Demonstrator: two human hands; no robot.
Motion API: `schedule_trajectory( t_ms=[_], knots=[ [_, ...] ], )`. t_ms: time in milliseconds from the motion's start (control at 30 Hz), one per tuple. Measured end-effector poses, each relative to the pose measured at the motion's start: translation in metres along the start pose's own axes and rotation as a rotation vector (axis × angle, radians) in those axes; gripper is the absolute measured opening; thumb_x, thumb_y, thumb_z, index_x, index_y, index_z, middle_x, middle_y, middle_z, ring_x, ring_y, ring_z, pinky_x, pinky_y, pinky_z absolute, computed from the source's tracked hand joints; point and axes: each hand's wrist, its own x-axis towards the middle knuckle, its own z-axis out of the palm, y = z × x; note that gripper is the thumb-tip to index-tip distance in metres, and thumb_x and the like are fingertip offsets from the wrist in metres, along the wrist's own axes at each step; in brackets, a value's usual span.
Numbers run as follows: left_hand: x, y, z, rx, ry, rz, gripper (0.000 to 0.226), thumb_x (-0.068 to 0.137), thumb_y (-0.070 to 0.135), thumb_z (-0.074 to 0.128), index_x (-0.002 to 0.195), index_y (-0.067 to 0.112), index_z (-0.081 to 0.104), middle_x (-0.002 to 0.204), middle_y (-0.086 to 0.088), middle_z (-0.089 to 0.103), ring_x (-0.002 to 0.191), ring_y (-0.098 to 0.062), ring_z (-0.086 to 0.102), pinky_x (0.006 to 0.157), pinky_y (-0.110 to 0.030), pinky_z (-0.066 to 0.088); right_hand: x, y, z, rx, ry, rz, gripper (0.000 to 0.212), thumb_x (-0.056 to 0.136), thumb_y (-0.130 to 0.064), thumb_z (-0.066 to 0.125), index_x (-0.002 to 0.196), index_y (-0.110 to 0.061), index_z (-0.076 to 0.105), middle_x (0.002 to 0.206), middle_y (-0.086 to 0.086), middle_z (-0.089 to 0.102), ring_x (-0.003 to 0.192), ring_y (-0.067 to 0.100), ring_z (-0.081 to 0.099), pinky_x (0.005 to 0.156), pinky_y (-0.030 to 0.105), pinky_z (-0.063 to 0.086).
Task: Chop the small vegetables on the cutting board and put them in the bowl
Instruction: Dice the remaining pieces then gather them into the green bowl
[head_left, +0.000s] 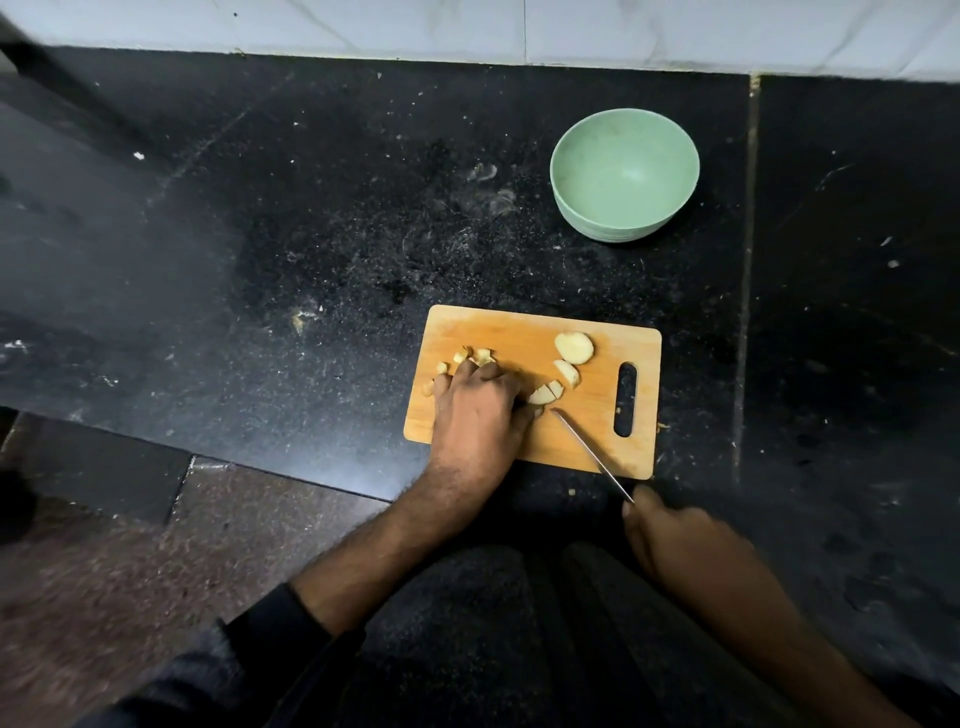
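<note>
A wooden cutting board (524, 332) lies on the black counter. On it are a round pale vegetable half (574, 347), a wedge (567, 372), a cut slice (545, 394) and several small chopped bits (475, 356) at the left. My left hand (478, 410) lies palm down on the board, its fingers spread over the small bits. My right hand (670, 535) grips the handle of a knife (589, 452), below the board's near right corner. The blade points up-left, its tip just below the cut slice. The green bowl (576, 208) stands behind the board and holds nothing.
The black stone counter (311, 234) is speckled with crumbs and ends at a white tiled wall (467, 26) at the back. Its front edge drops to a reddish floor (104, 597) at the lower left. A seam (748, 260) runs down the counter right of the bowl.
</note>
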Motion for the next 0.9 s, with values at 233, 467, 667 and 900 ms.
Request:
schedule_trajectory(
  t_ms=[233, 467, 667, 900],
  knots=[
    [-0.003, 0.004, -0.003, 0.014, 0.017, 0.005, 0.020, 0.092, 0.036, 0.064, 0.107, 0.025, 0.071, 0.116, 0.004, 0.066, 0.117, -0.025, 0.050, 0.090, -0.039, 0.026, 0.025, -0.022, -0.004, 0.024, 0.082, -0.087, 0.032, 0.106, -0.042, 0.017, 0.110, -0.022, 0.042, 0.078, -0.001, 0.058, 0.075, 0.019, 0.062, 0.075, 0.040, 0.053],
    [-0.002, 0.002, 0.000, 0.029, 0.017, 0.000, 0.020, 0.091, 0.034, 0.065, 0.108, 0.026, 0.072, 0.116, 0.005, 0.067, 0.122, -0.027, 0.050, 0.095, -0.042, 0.030, 0.035, -0.032, -0.004, 0.066, 0.116, -0.069, 0.017, 0.106, -0.032, 0.028, 0.096, -0.023, 0.037, 0.078, -0.003, 0.055, 0.070, 0.019, 0.056, 0.066, 0.039, 0.045],
    [-0.001, 0.001, 0.000, 0.045, 0.048, 0.005, 0.018, 0.092, 0.036, 0.061, 0.102, 0.025, 0.071, 0.113, 0.008, 0.067, 0.117, -0.022, 0.051, 0.090, -0.038, 0.029, 0.018, -0.009, -0.001, -0.026, -0.021, -0.007, 0.024, 0.107, -0.030, 0.023, 0.122, -0.017, 0.036, 0.103, 0.006, 0.067, 0.094, 0.025, 0.064, 0.083, 0.045, 0.052],
    [0.002, -0.001, -0.003, 0.009, 0.084, 0.034, 0.023, 0.092, 0.039, 0.062, 0.109, 0.025, 0.069, 0.111, 0.003, 0.062, 0.113, -0.024, 0.049, 0.088, -0.040, 0.030, 0.002, 0.003, -0.003, 0.049, 0.169, -0.031, 0.034, 0.103, -0.049, 0.018, 0.108, -0.027, 0.044, 0.071, 0.000, 0.056, 0.068, 0.019, 0.061, 0.069, 0.041, 0.053]
  ],
)
